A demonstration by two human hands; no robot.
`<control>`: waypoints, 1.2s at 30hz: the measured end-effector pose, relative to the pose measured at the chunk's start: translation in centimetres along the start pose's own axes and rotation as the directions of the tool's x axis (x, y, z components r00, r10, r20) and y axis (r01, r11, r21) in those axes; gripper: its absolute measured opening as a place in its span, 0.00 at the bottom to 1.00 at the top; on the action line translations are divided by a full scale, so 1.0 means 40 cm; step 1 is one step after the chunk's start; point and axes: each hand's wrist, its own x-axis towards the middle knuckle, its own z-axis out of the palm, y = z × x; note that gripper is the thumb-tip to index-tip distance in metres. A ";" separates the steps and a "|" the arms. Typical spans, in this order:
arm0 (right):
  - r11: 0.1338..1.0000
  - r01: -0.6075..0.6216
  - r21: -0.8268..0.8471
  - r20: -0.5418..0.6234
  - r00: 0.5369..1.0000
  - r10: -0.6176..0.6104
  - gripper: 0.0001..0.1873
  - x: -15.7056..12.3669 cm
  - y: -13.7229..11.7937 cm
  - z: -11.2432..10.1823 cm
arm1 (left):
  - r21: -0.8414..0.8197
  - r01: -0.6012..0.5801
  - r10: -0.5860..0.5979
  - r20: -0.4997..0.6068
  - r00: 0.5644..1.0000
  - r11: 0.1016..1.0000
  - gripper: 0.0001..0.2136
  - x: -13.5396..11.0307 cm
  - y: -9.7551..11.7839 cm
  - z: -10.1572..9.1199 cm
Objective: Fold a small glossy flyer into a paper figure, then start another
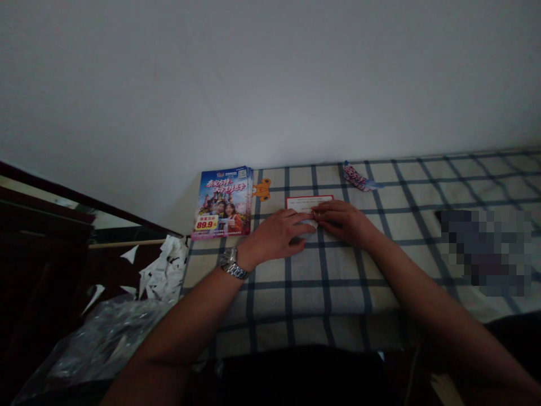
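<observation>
A white card with a red border (310,199) lies on the checked cloth, its lower part hidden under my hands. My left hand (279,234), with a metal watch at the wrist, reaches over the card's left side; its fingers are stretched out and somewhat apart. From the right comes my right hand (342,220), fingers pressed together at the card's lower right. The fingertips of both hands meet there, and what lies between the right ones is too small to make out.
Left of the card lies a stack of colourful flyers (222,203), beside an orange cartoon cutout (262,189). A crumpled wrapper (357,176) sits near the wall. A blurred dark object (482,248) is at right. Torn paper (164,270) and a clear plastic bag (114,332) are at lower left.
</observation>
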 end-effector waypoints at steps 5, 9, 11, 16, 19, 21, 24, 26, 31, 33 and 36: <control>1.000 0.003 0.005 -0.001 1.000 -0.003 0.08 0.000 0.001 0.000 | -0.015 -0.001 0.001 0.000 1.000 1.000 0.14 -0.002 0.001 -0.004; 1.000 0.009 0.005 -0.003 1.000 -0.009 0.08 0.002 0.002 -0.001 | -0.025 0.001 -0.001 0.011 1.000 1.000 0.15 -0.002 0.000 -0.001; 1.000 0.007 0.006 0.006 1.000 -0.007 0.08 0.004 0.002 -0.002 | -0.022 0.010 -0.010 0.003 1.000 1.000 0.16 -0.002 -0.001 0.003; 1.000 0.013 0.010 -0.010 1.000 -0.013 0.08 0.007 -0.002 -0.003 | -0.002 0.006 -0.006 0.009 1.000 1.000 0.15 -0.001 -0.001 0.007; 1.000 0.007 -0.003 -0.014 1.000 -0.007 0.08 0.006 -0.005 -0.002 | 0.016 0.008 -0.009 0.018 1.000 1.000 0.15 -0.001 0.002 0.004; 1.000 0.003 -0.014 -0.008 1.000 -0.003 0.08 0.007 -0.006 -0.001 | 0.025 0.013 -0.014 0.022 1.000 1.000 0.15 -0.001 0.005 0.002; 1.000 0.017 -0.019 -0.004 1.000 -0.017 0.08 0.009 -0.006 -0.001 | 0.032 0.019 -0.020 0.027 0.999 0.999 0.15 -0.002 0.010 0.000; 0.999 0.026 -0.021 -0.004 1.000 -0.026 0.08 0.011 -0.007 -0.001 | 0.030 0.019 -0.020 0.025 0.999 0.999 0.16 -0.003 0.013 0.000; 0.999 0.015 -0.042 -0.035 0.999 -0.017 0.09 0.010 -0.007 0.002 | 0.016 0.017 -0.017 -0.005 1.000 1.000 0.16 -0.003 0.021 0.005; 0.999 0.010 -0.039 -0.052 0.999 -0.012 0.09 0.009 -0.007 0.004 | 0.009 0.016 -0.015 -0.017 1.000 1.000 0.15 -0.002 0.023 0.007; 1.000 0.011 -0.026 -0.035 0.999 -0.012 0.09 0.008 -0.006 0.004 | -0.021 0.012 -0.013 -0.017 1.000 1.000 0.15 -0.001 0.023 0.009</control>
